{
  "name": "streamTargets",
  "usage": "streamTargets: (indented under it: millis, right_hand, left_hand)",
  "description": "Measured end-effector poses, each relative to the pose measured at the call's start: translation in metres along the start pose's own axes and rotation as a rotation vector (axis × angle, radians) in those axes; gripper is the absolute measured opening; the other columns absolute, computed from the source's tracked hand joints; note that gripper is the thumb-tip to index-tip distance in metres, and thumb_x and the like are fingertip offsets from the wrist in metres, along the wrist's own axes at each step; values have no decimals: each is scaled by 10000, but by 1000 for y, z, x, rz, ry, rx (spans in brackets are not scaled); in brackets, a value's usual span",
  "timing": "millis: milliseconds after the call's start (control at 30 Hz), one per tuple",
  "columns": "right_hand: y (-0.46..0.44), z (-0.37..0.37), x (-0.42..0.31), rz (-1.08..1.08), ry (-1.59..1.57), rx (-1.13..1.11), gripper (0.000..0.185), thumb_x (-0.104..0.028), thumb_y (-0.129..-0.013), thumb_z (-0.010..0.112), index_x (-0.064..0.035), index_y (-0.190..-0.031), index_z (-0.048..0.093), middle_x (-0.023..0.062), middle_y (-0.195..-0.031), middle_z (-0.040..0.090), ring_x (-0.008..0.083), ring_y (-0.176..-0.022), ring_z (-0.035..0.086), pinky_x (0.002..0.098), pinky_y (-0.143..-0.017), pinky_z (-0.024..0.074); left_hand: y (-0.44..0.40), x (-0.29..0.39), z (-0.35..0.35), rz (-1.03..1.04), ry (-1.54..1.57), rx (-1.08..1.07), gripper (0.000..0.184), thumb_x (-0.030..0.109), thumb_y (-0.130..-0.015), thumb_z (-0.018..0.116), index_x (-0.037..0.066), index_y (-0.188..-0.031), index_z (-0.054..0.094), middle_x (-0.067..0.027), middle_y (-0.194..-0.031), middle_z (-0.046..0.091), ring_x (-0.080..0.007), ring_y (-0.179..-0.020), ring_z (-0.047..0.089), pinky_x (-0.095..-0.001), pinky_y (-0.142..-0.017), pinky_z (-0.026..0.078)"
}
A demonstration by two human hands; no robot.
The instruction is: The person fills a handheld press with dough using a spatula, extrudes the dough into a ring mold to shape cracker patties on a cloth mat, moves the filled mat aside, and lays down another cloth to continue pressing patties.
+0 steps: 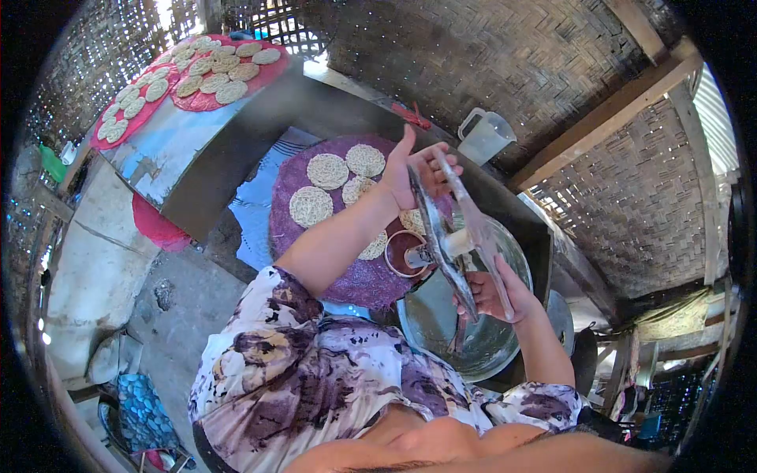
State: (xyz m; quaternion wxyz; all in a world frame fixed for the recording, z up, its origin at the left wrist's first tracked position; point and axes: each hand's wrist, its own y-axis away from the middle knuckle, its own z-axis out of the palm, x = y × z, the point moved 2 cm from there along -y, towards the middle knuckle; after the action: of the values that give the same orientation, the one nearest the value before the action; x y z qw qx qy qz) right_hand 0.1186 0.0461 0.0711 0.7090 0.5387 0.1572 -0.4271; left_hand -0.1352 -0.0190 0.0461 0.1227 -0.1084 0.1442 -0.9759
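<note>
Both hands hold a two-handled noodle press (475, 213), with a dark bar, a lighter bar and a pale plug between them. My left hand (415, 175) grips the far ends of the bars, thumb stretched up. Around the near ends my right hand (502, 295) is closed. A short metal cylinder (417, 256) sits below the dark bar, over a pale ring (388, 264). Under the press lies a purple round mat (296, 272) with several noodle discs (311, 206); some are partly hidden by my left arm and the press.
A large metal basin (527, 272) stands under my right hand, with pale residue inside. A clear plastic pitcher (486, 139) is beyond it. At the far left, pink sheets (150, 118) carrying more noodle discs lie on a raised surface (169, 150). Woven walls (473, 55) surround the area.
</note>
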Motion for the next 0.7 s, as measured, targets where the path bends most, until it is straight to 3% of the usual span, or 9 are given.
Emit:
streamTargets:
  millis: [67,167,233,333,533,700]
  right_hand:
    - [-2,-6,1,45,50,56,854,-690,-801,302,54,-1213,389,207,-1054,547,288,-896,583,358,-766,480]
    - [-3,-7,0,76,157,132,789,-659,-821,314,27,-1198,408,192,-1031,558,276,-853,599,354,-723,502]
    - [-2,4,-3,78,197,164,751,-647,-826,327,8,-1179,426,176,-997,569,264,-814,606,356,-705,509]
    - [-9,13,-1,67,216,210,774,-635,-831,327,46,-1190,407,216,-989,578,295,-843,610,382,-739,511]
    - [-35,17,-5,-30,307,167,669,-591,-844,381,27,-1078,488,152,-850,598,231,-710,611,339,-628,513]
    - [-35,27,-23,-158,499,309,599,-568,-844,415,6,-969,533,106,-734,595,188,-580,585,308,-536,491]
  left_hand:
    - [3,-3,-11,28,15,128,578,660,-790,395,111,-901,538,-76,-820,568,-272,-838,552,-425,-746,445]
    - [5,-7,-38,63,101,5,634,695,-769,379,99,-897,555,-103,-823,594,-293,-816,585,-459,-705,464]
    - [9,-6,-40,93,96,56,602,682,-773,395,110,-859,561,-103,-804,591,-291,-798,574,-442,-714,457]
    - [22,1,-32,140,93,102,571,664,-777,418,112,-803,562,-93,-769,579,-286,-795,556,-420,-728,447]
    - [26,29,-21,159,12,130,549,662,-772,436,123,-774,537,-62,-685,536,-256,-723,523,-389,-654,426]
    - [13,37,-20,157,13,123,535,657,-773,445,130,-719,515,-52,-645,513,-245,-669,510,-374,-626,413]
